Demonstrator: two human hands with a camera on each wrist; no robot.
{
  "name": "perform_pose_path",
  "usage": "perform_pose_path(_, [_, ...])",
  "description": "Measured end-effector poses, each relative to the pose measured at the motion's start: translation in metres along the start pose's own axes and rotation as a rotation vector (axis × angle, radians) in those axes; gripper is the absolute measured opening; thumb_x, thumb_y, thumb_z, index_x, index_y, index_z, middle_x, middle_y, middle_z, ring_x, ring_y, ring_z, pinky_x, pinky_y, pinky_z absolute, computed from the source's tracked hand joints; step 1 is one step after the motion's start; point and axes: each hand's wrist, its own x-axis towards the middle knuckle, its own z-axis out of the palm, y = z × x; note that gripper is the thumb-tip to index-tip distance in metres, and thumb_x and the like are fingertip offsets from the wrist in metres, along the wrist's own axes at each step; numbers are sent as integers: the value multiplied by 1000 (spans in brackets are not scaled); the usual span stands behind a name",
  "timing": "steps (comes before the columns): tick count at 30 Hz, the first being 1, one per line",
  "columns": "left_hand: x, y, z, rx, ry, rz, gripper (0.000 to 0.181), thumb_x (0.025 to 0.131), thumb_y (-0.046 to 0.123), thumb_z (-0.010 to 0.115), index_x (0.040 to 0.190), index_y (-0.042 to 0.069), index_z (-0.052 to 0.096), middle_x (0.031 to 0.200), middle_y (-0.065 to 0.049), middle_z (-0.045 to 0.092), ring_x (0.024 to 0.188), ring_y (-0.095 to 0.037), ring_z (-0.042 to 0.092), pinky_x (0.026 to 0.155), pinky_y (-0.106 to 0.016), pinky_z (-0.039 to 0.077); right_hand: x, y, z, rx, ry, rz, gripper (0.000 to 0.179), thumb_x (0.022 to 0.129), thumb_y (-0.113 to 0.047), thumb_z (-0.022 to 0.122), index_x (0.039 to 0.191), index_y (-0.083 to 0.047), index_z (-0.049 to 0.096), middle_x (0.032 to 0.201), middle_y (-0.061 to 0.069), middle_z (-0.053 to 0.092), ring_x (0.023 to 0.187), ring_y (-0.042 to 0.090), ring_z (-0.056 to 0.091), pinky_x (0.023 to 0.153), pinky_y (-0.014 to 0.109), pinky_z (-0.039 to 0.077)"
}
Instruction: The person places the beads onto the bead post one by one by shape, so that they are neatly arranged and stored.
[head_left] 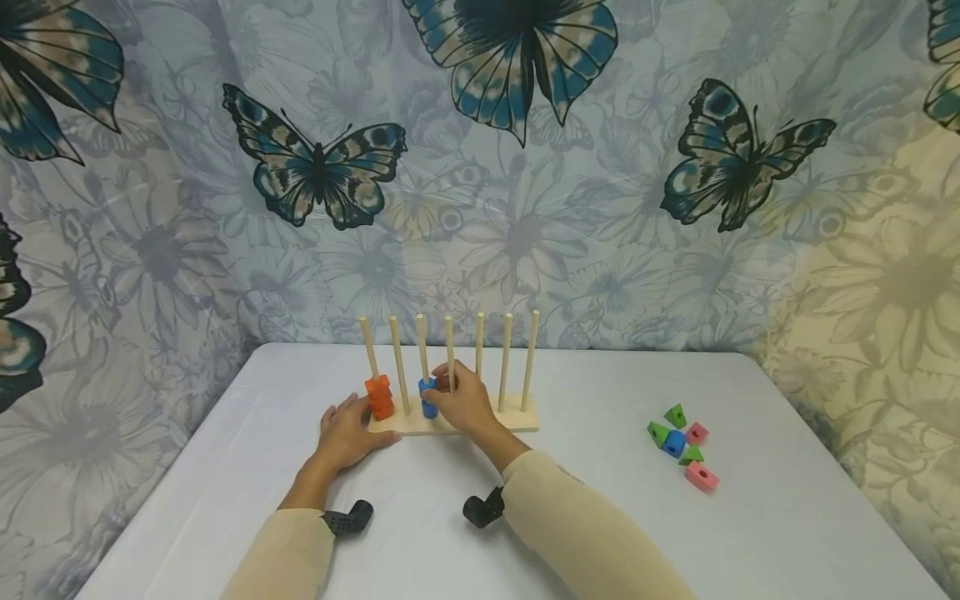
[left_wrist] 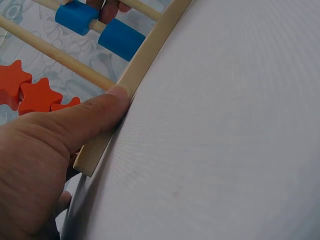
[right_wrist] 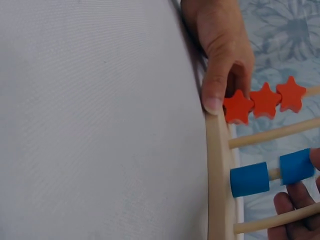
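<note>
A wooden peg stand (head_left: pixel 517 417) with several upright pegs rests on the table. My left hand (head_left: pixel 348 433) grips its left end, the thumb along the base's front edge and the other fingers behind. Three orange star beads (right_wrist: pixel 265 101) are stacked on the leftmost peg. Around the third peg sit two blue cylinder beads: the lower bead (right_wrist: pixel 249 179) is down at the base, and the upper bead (right_wrist: pixel 296 166) is a small gap above it. My right hand (head_left: pixel 467 406) pinches that upper bead, reaching past the fourth peg. Its fingertips are partly hidden in the head view.
Loose beads lie at the right of the white table (head_left: pixel 585 517): green triangles (head_left: pixel 676 415), pink square blocks (head_left: pixel 702 477) and a blue bead (head_left: pixel 674 442). A butterfly-patterned cloth (head_left: pixel 525 225) hangs behind the table. The second peg (head_left: pixel 399 358) stands bare between the orange and blue stacks.
</note>
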Motion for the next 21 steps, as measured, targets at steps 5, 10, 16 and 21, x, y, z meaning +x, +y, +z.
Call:
perform_pose_path(5, [1, -1, 1, 8, -2, -10, 86, 74, 46, 81, 139, 0, 48, 141, -21, 47, 139, -40, 22, 110, -57, -1, -6, -1, -6, -27, -3, -21, 28, 88, -14, 70, 113, -7, 61, 106, 8, 67, 100, 24, 64, 85, 39, 52])
perform_pose_path(10, [1, 0, 1, 12, -4, -23, 86, 74, 45, 81, 139, -1, 48, 141, -21, 47, 139, -40, 22, 110, -57, -2, -12, -7, -14, -66, 8, -80, 35, 90, -12, 66, 123, -3, 60, 116, 13, 65, 108, 28, 62, 91, 40, 49])
perform_pose_path(16, [1, 0, 2, 13, 1, -22, 85, 74, 44, 82, 138, -2, 48, 140, -21, 47, 139, -40, 22, 110, -57, -1, -22, -23, -33, -67, 7, -157, 43, 90, -10, 66, 130, 1, 55, 122, 15, 62, 113, 28, 59, 93, 38, 48])
perform_pose_path(21, [0, 1, 1, 7, 2, -20, 85, 74, 43, 82, 138, -2, 48, 140, -22, 47, 139, -40, 22, 110, -57, -1, -34, -38, -51, -20, 21, -212, 44, 89, -9, 67, 131, 1, 54, 124, 11, 61, 112, 28, 59, 92, 39, 49])
